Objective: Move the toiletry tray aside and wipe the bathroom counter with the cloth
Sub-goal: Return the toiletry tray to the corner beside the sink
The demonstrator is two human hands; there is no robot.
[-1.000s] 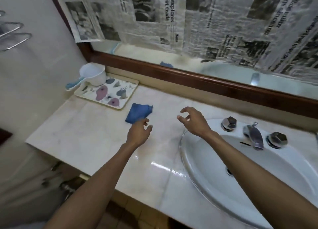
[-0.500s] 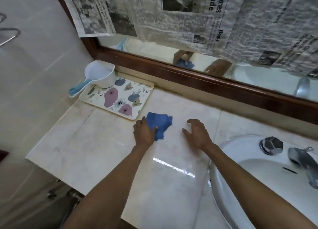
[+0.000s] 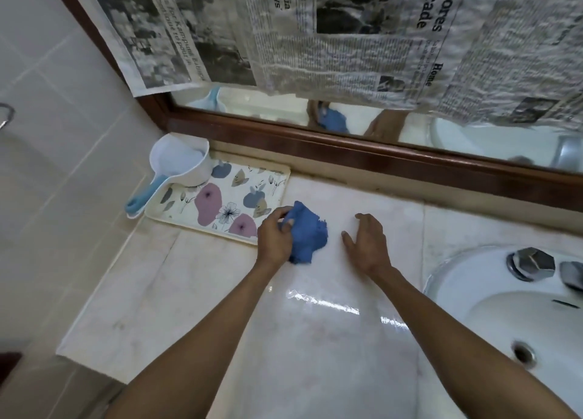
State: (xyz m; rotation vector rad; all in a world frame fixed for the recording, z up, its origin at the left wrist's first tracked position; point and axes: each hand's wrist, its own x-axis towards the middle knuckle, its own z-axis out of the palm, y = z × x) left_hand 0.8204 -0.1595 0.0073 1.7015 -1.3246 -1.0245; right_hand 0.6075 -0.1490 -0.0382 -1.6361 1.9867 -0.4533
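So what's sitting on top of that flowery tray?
A white water scoop with a blue handle stands on the tray's far-left corner, handle overhanging the edge. The rest shows only the flower print. The left hand covers its near-right corner, so that part is hidden.

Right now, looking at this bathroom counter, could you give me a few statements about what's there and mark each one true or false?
1. The left hand grips the blue cloth. True.
2. The right hand holds the scoop. False: it rests open on the counter, holding nothing.
3. The white scoop stands on the floral tray. True.
4. The tray sits inside the sink. False: it is on the counter in the corner by the wall, far from the sink.
5. Newspaper covers much of the mirror. True.
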